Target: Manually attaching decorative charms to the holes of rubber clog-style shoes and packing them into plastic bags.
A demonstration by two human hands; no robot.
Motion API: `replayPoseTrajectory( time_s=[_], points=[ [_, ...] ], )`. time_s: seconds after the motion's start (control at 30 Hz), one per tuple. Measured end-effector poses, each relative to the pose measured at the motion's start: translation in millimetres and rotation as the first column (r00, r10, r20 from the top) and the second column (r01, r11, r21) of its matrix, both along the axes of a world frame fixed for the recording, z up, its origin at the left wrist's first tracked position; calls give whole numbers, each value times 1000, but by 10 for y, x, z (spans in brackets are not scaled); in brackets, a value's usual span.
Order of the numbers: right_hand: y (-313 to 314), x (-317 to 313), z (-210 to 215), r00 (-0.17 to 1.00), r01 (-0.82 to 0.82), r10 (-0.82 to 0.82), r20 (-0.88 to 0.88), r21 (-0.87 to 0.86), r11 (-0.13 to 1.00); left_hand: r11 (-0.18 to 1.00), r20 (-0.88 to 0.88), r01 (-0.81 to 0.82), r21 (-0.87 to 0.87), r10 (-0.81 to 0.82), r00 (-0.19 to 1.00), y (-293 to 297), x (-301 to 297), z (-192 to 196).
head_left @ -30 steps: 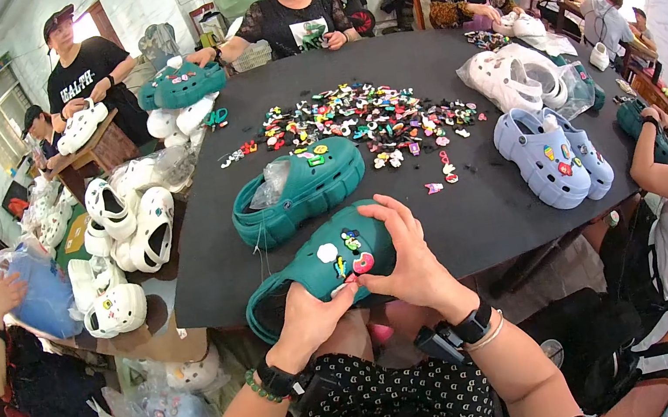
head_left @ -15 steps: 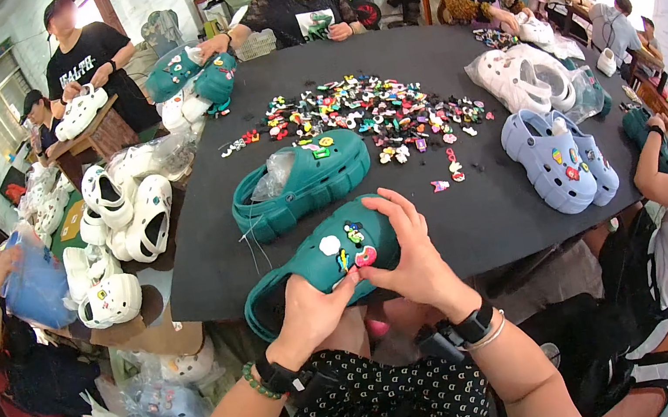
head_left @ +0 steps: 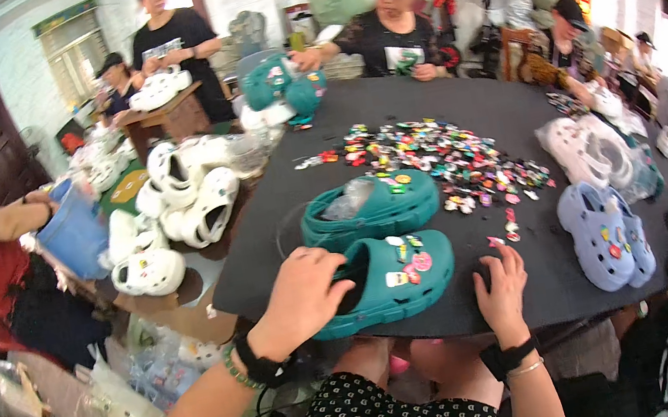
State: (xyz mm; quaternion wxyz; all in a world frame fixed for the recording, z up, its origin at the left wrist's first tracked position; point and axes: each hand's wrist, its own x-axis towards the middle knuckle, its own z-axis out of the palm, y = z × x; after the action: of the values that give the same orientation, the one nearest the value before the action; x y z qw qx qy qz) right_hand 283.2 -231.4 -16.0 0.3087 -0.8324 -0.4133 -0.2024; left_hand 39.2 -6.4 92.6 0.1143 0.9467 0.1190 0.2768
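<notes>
A green clog (head_left: pixel 406 278) with several colourful charms on its toe stands on the table in front of me. My left hand (head_left: pixel 300 295) is at its heel end, thumb and fingers apart, the thumb over the foot opening; part of the heel is hidden behind the hand. To the right of the clog and apart from it, my right hand (head_left: pixel 502 291) is open and empty, its fingertips at the table beside a few loose charms (head_left: pixel 512 225). Just beyond lies a second green clog (head_left: pixel 378 208) with charms and clear plastic in its opening.
A heap of small charms (head_left: pixel 440 157) spreads over the dark table (head_left: pixel 267 228). Lavender clogs (head_left: pixel 602 239) and bagged white clogs (head_left: pixel 584 144) stand on the right. White clogs (head_left: pixel 196 201) are piled at the left. Several people work around, one by a blue bin (head_left: pixel 74 227).
The green clog, tilted up between both hands before, now stands on the table. My right hand has let go and moved right. My left hand has loosened at the heel. The view has swung left.
</notes>
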Motion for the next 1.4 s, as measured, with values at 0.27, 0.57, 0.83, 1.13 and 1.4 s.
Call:
replayPoseTrajectory(
  time_s=[0.27,0.57,0.83,1.13,1.4],
  points=[
    [3,8,-70,999,17,-15,37,-66,998,999,-246,-10,-43,-1,969,299,148,-214],
    [12,2,-6,999,29,-26,42,-68,997,996,-15,85,-30,-86,996,485,801,-82],
    [53,-40,-10,997,2,2,82,-43,999,995,-203,-99,11,99,974,716,910,-304],
    [-6,38,-63,1000,-2,4,27,-74,997,1000,5,-26,6,26,1000,560,459,-304],
    [24,-12,-28,1000,18,-18,3,-107,994,867,253,-467,176,418,872,1441,-750,7]
  ],
)
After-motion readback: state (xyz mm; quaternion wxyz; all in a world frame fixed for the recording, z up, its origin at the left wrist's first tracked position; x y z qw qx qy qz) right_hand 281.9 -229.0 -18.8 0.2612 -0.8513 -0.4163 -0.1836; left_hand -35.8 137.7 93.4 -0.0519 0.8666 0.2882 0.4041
